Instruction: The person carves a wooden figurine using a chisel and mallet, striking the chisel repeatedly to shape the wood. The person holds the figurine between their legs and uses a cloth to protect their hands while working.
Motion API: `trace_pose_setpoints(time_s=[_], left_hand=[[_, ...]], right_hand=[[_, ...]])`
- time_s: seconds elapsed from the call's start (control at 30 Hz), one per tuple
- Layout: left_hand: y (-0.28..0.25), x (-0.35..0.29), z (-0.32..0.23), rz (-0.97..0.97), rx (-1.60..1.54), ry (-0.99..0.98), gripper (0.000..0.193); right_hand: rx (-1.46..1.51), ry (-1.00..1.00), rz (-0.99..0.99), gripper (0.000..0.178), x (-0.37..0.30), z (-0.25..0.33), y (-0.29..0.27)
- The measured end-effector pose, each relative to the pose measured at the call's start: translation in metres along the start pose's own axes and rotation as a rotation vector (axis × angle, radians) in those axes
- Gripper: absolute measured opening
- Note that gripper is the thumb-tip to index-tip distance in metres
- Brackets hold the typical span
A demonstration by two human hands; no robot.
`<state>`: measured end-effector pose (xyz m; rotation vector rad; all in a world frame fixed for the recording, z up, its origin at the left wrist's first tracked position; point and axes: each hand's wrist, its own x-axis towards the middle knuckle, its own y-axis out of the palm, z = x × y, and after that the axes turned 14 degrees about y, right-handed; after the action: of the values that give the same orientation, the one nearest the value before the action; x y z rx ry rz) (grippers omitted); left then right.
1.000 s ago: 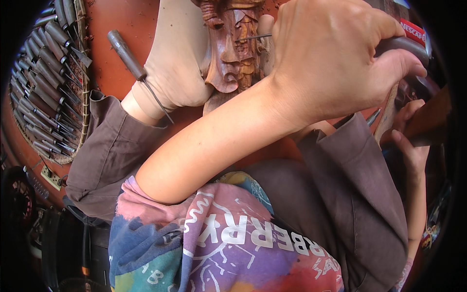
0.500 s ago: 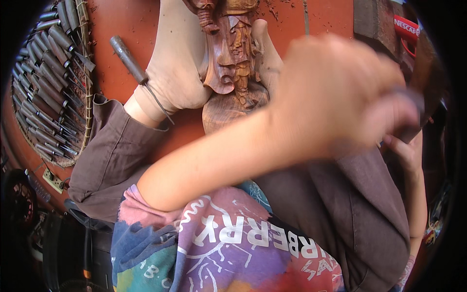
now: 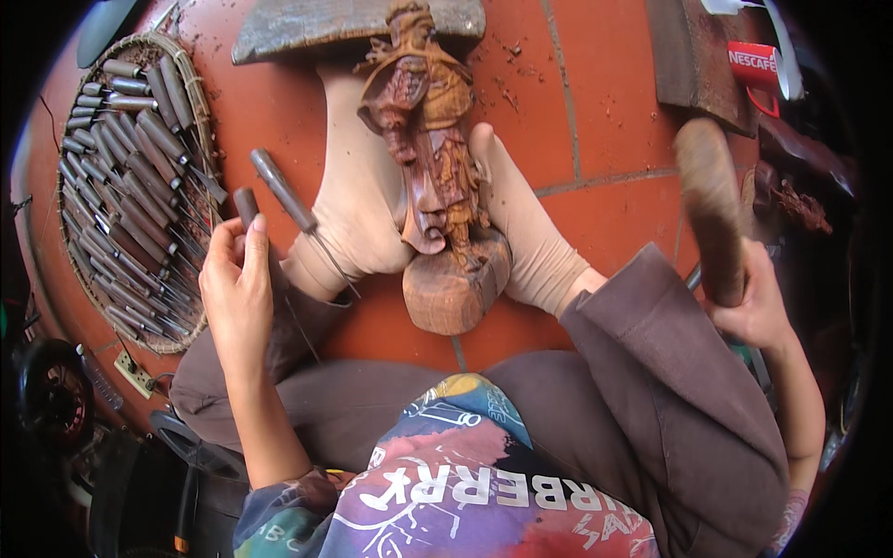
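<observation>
A carved wooden figure point(image 3: 437, 139) on a rounded block base leans between my two socked feet, its base toward me. My left hand point(image 3: 240, 279) is closed around a dark-handled carving chisel point(image 3: 246, 206), whose thin blade slants down over my trouser leg. Another chisel point(image 3: 284, 191) rests against my left ankle, just right of that hand. Off to the right, my right hand point(image 3: 758, 302) grips a wooden mallet point(image 3: 712, 195) by its lower end, with the thick head upward and slightly blurred.
A round woven basket point(image 3: 216, 167) full of chisels stands at the left. Behind the figure lies a thick wooden board point(image 3: 316, 33). At the far right are another wooden slab point(image 3: 693, 65) and a red mug point(image 3: 752, 60). Wood chips dot the red tiled floor point(image 3: 595, 223).
My left arm has swung back from the right side to the left, now with a chisel in its hand. The mallet has come up into sight in my right hand. The view has shifted, showing more of the figure.
</observation>
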<state>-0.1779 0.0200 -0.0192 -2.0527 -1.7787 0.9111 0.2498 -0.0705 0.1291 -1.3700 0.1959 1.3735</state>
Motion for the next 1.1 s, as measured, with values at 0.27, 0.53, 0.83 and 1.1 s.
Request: trace_pose_setpoints(time_s=[0.27,0.53,0.83,1.1], left_hand=[[-0.001,0.016,0.043,-0.103,0.158,-0.072,0.038],[0.011,0.006,-0.001,-0.204,0.667,0.118,0.037],[0.043,0.027,-0.021,-0.066,0.487,0.164,0.034],[0.066,-0.006,-0.113,-0.129,-0.187,0.569,0.029]], right_hand=[[-0.12,-0.079,0.17,0.045,0.01,-0.008,0.001],[-0.087,0.001,0.191,0.041,0.01,-0.008,0.001],[-0.129,-0.067,0.171,0.04,0.014,-0.012,0.002],[-0.074,0.057,-0.006,0.04,0.0,-0.028,-0.01]])
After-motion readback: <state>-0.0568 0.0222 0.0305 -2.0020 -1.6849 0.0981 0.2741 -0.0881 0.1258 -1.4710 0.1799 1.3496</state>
